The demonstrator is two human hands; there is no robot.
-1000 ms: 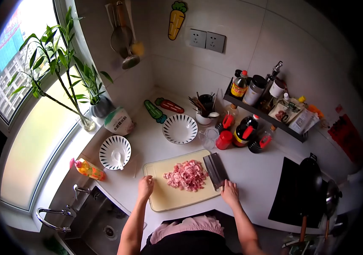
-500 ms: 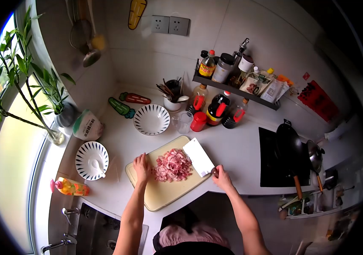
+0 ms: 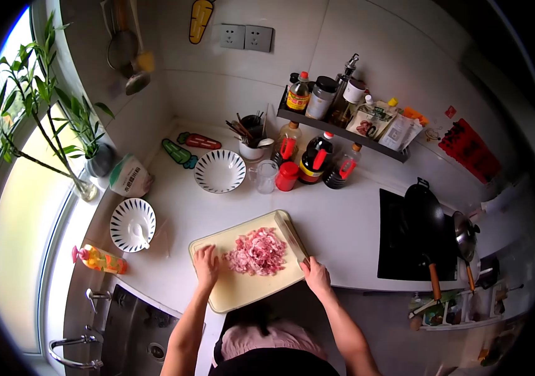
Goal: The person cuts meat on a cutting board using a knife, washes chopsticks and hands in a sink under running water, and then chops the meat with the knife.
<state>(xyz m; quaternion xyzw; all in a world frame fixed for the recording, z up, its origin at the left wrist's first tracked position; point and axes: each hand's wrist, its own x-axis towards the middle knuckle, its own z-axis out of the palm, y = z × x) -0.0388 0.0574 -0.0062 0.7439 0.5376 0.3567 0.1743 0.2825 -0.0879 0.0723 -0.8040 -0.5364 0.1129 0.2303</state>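
Chopped pink raw meat (image 3: pixel 257 252) lies in a loose heap on a cream cutting board (image 3: pixel 233 297). My right hand (image 3: pixel 316 276) is closed around the handle of a cleaver (image 3: pixel 291 238). Its blade stands nearly edge-on along the board's right side, just right of the meat. On the left part of the board rests my left hand (image 3: pixel 206 264), fingers stretched out, beside the heap and holding nothing.
Behind the board stand a striped bowl (image 3: pixel 220 170), a glass jug (image 3: pixel 263 177) and a red-lidded jar (image 3: pixel 287 177). Another bowl (image 3: pixel 133 225) with a white spoon is at left, above the sink (image 3: pixel 136 332). A wok (image 3: pixel 425 210) sits on the hob at right.
The cleaver has turned from showing its broad face to standing nearly edge-on. My right hand has moved slightly left and down in view. My left hand still rests on the board.
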